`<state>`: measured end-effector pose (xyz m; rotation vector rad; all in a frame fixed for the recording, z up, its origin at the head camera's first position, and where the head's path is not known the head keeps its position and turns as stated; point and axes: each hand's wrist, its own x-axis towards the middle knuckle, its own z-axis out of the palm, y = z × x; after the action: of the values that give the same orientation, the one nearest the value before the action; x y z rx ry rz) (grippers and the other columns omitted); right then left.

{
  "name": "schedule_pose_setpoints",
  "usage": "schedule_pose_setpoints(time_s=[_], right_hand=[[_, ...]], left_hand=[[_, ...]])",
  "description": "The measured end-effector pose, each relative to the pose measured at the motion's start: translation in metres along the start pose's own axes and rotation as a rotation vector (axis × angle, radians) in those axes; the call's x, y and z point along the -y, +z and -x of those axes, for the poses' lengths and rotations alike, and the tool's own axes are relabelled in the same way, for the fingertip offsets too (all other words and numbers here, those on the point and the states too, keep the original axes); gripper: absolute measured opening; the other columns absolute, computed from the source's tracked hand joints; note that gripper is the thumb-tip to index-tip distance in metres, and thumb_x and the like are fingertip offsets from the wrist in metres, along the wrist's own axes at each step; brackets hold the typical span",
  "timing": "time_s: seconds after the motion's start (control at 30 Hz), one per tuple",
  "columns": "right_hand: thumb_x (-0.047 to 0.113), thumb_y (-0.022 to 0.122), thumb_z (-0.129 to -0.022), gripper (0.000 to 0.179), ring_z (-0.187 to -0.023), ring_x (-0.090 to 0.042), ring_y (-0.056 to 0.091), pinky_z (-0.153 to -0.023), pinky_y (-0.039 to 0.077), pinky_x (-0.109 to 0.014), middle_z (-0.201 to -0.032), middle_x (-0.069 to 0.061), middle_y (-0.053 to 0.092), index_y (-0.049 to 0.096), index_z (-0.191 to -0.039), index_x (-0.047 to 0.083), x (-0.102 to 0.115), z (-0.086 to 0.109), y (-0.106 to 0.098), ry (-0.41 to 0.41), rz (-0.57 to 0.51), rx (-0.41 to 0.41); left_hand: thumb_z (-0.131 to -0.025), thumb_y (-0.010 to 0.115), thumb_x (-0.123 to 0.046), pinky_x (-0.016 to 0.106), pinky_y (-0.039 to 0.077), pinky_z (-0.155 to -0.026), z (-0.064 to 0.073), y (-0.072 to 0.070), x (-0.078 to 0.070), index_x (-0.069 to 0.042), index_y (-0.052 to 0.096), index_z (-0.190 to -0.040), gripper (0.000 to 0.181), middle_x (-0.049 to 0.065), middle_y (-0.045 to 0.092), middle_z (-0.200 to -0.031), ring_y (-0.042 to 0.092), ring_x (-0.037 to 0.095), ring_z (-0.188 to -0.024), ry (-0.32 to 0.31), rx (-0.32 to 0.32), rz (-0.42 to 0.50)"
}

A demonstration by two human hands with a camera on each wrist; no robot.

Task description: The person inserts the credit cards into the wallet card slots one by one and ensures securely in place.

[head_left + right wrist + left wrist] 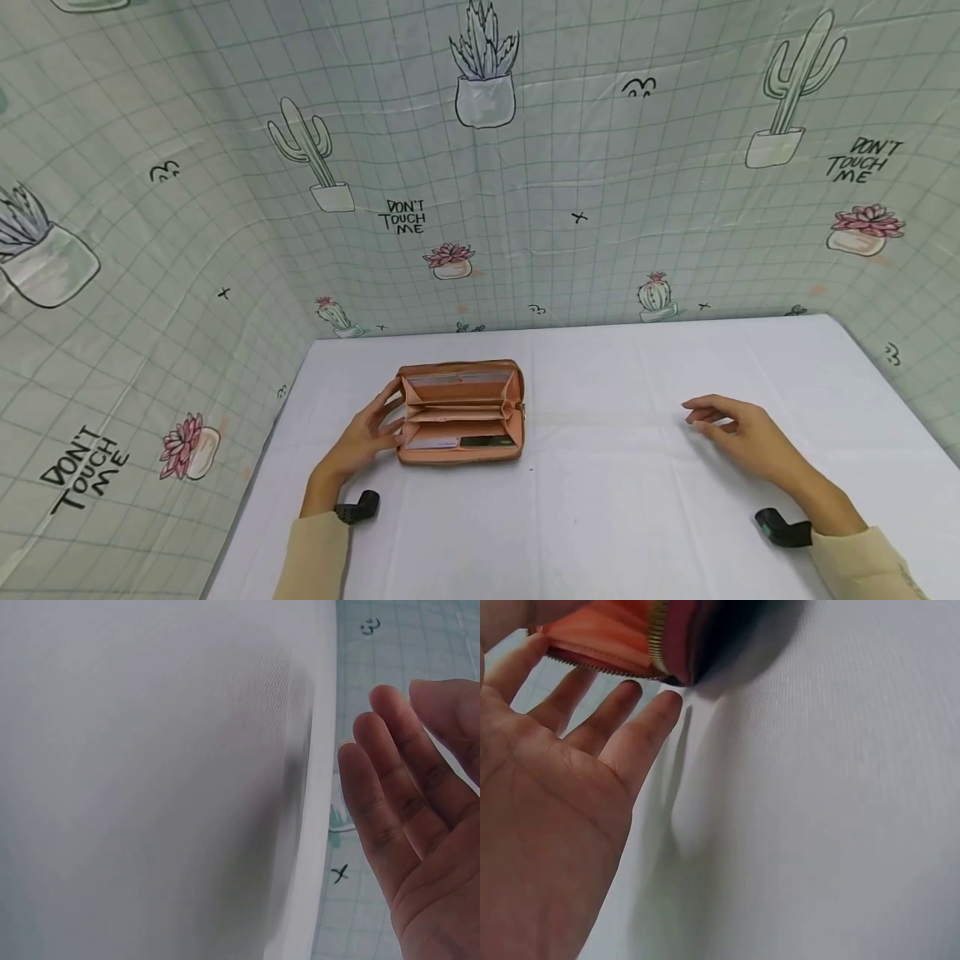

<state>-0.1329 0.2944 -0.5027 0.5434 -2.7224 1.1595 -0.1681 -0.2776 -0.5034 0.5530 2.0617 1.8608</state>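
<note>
An unzipped tan-orange wallet (462, 413) lies spread on the white table, its pleated compartments facing up. A dark card (486, 441) and a pale card (432, 443) show in its near side. My left hand (367, 431) holds the wallet's left end, thumb toward the near side and fingers toward the far corner. In the left wrist view, the brass zip (658, 634) runs along the wallet's edge close to my fingertips. Well to the right, my right hand (742, 437) hovers over the table with loosely bent fingers and nothing in it.
White cloth covers the table (600, 517). Behind it and at both sides hangs a gridded curtain (525, 175) printed with cactus drawings. Black camera mounts sit at the left wrist (360, 507) and the right wrist (783, 528).
</note>
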Motion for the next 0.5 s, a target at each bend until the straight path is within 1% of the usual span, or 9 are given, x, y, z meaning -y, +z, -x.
schedule_pose_setpoints(time_s=[0.13, 0.3, 0.4, 0.5], right_hand=[[0.002, 0.063, -0.087, 0.026, -0.085, -0.004, 0.058, -0.066, 0.047, -0.017, -0.094, 0.0, 0.066, 0.064, -0.112, 0.006, -0.003, 0.003, -0.002, 0.004, -0.008, 0.005], [0.005, 0.063, -0.088, 0.025, -0.085, -0.004, 0.058, -0.066, 0.047, -0.018, -0.094, 0.001, 0.066, 0.064, -0.112, 0.007, -0.007, 0.006, -0.003, 0.01, -0.004, 0.011], [0.006, 0.063, -0.088, 0.024, -0.085, -0.003, 0.058, -0.065, 0.047, -0.019, -0.094, 0.001, 0.066, 0.064, -0.112, 0.007, -0.008, 0.008, -0.004, 0.021, 0.002, 0.015], [0.007, 0.063, -0.088, 0.024, -0.085, -0.004, 0.058, -0.065, 0.048, -0.02, -0.094, 0.001, 0.066, 0.064, -0.112, 0.008, -0.008, 0.01, -0.004, 0.028, 0.005, 0.022]], left_hand=[[-0.086, 0.059, 0.008, 0.034, 0.031, -0.102, 0.005, -0.002, -0.001, -0.015, 0.019, -0.149, 0.079, 0.006, 0.011, -0.154, 0.015, 0.031, -0.138, 0.011, -0.025, 0.01], [-0.089, 0.056, 0.005, 0.027, 0.038, -0.096, 0.011, -0.003, -0.001, -0.009, 0.026, -0.147, 0.066, 0.013, 0.019, -0.151, 0.022, 0.035, -0.135, -0.013, -0.065, 0.03], [-0.09, 0.055, 0.002, 0.027, 0.039, -0.095, 0.013, -0.003, 0.0, -0.01, 0.029, -0.146, 0.062, 0.012, 0.021, -0.15, 0.024, 0.035, -0.134, -0.03, -0.08, 0.011], [-0.091, 0.056, 0.0, 0.029, 0.039, -0.096, 0.015, -0.002, 0.001, -0.012, 0.033, -0.144, 0.059, 0.009, 0.023, -0.15, 0.026, 0.033, -0.134, -0.048, -0.102, -0.003]])
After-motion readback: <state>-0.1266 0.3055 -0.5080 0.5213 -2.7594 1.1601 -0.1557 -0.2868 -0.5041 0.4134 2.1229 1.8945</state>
